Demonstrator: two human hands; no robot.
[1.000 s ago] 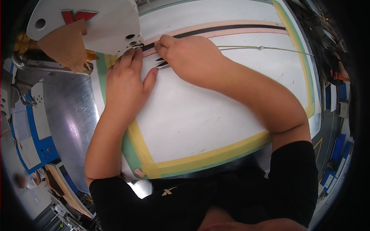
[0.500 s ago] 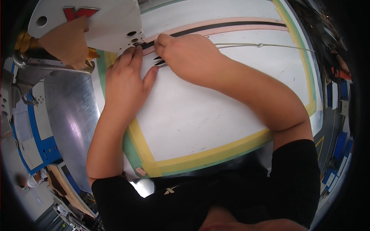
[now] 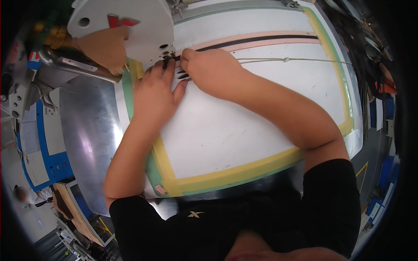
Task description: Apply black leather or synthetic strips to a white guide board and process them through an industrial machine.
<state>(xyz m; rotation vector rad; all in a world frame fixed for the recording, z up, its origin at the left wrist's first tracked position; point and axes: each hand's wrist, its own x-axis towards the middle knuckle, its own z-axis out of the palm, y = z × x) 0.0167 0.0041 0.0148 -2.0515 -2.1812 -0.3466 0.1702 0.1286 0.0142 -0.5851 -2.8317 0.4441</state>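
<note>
My left hand (image 3: 154, 95) lies with fingers stretched out and its thumb apart, fingertips beside the needle area of a white sewing machine head (image 3: 148, 26). Close to its right, my right hand (image 3: 217, 74) is closed, thumb and forefinger together at the edge of a long pink strip (image 3: 278, 44) with a black band (image 3: 261, 39) along its middle. From under that palm, the dark points of a two-pointed tool (image 3: 183, 75) stick out toward the left hand; its kind cannot be made out. My fingers hide part of the strip near the needle.
A pale cord (image 3: 261, 59) with a knot crosses the white work surface (image 3: 226, 130), which is edged in yellow tape (image 3: 239, 166) and green tape. Brown paper (image 3: 102, 45) hangs on the machine. A metal arm (image 3: 82, 67) stands left; another person (image 3: 32, 195) is far left.
The whole view has shifted, so machine and hands appear farther right and slightly lower. Both hands keep about the same pose and place beside the needle area.
</note>
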